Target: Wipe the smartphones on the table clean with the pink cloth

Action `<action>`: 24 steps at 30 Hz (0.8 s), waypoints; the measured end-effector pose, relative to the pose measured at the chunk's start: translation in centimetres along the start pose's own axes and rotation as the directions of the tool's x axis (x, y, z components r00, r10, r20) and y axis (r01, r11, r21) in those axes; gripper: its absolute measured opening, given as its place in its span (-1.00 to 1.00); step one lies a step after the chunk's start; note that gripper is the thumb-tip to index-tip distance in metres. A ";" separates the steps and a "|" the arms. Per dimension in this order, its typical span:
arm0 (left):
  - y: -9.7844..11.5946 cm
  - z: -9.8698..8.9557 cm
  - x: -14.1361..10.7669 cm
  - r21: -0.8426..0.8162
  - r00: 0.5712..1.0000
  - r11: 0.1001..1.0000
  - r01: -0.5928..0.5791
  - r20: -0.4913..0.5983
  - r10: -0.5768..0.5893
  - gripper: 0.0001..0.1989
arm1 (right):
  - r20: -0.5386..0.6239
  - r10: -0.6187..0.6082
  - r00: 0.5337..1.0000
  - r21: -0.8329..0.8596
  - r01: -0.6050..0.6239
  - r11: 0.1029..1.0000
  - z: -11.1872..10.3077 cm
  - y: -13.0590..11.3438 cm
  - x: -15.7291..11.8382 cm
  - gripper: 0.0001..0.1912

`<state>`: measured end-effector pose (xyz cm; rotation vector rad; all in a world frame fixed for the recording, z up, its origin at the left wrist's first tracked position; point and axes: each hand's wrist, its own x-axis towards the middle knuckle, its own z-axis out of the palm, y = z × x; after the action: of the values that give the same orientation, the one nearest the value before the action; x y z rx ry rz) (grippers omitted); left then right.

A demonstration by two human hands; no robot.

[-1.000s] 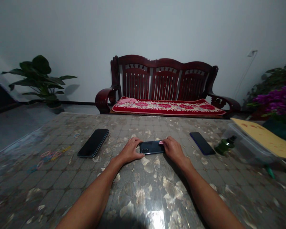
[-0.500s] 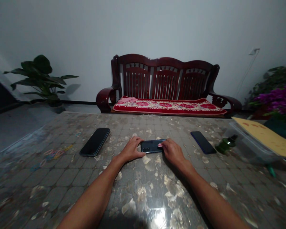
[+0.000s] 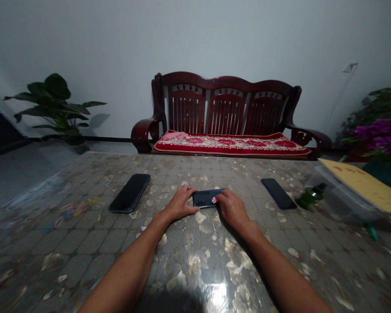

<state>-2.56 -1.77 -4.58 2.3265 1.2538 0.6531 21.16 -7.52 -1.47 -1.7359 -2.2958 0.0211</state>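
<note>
A dark smartphone [image 3: 206,199] lies back side up on the patterned tabletop, its camera block at the left end. My left hand [image 3: 181,203] grips that left end between thumb and fingers. Over the phone's right part is my right hand [image 3: 230,206], closed on a small pink cloth [image 3: 214,200] that rests against the phone's back. The fingers hide the phone's right end and most of the cloth. Farther left lies a larger black phone [image 3: 130,193], screen up, and to the right a dark blue phone [image 3: 278,193].
Several coloured rubber bands [image 3: 74,210] lie at the left of the table [image 3: 101,243]. On the right stand a green bottle [image 3: 310,196] and a clear plastic box [image 3: 342,198] topped by a yellow sheet [image 3: 365,182]. A wooden bench [image 3: 226,87] stands behind the table.
My right hand has slid a little left along the phone's back with the pink cloth. My left hand keeps its hold on the left end.
</note>
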 end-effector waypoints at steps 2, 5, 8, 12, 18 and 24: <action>0.0 0.0 0.0 0.008 1.000 1.000 0.005 0.001 -0.005 -0.41 | -0.003 -0.028 1.000 0.000 0.028 1.000 0.3 -0.3 0.2 -0.72; 0.0 0.1 0.0 0.012 1.000 1.000 0.000 -0.003 0.000 -0.42 | 0.000 -0.101 0.995 0.010 0.101 0.995 0.7 -1.2 0.4 -0.71; -0.1 0.1 0.1 0.012 1.000 1.000 -0.005 -0.006 0.005 -0.42 | 0.001 -0.157 0.988 0.037 0.157 0.987 0.6 -1.5 0.3 -0.72; -0.3 0.2 0.1 0.005 1.000 1.000 -0.004 -0.013 0.004 -0.41 | 0.009 -0.154 0.988 0.053 0.154 0.987 -0.1 -0.5 -0.3 -0.76; -0.2 0.1 0.2 -0.007 1.000 1.000 0.010 0.006 -0.010 -0.40 | -0.033 0.059 0.998 -0.017 -0.059 0.998 -0.5 2.2 -0.9 -0.73; -0.2 0.0 0.2 -0.016 1.000 1.000 0.008 -0.007 -0.008 -0.41 | -0.044 0.046 0.998 0.026 -0.044 0.999 0.7 1.6 -0.8 -0.73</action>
<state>-2.60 -1.55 -4.60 2.3068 1.2559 0.6667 22.72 -7.75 -2.56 -1.7580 -2.2160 0.0193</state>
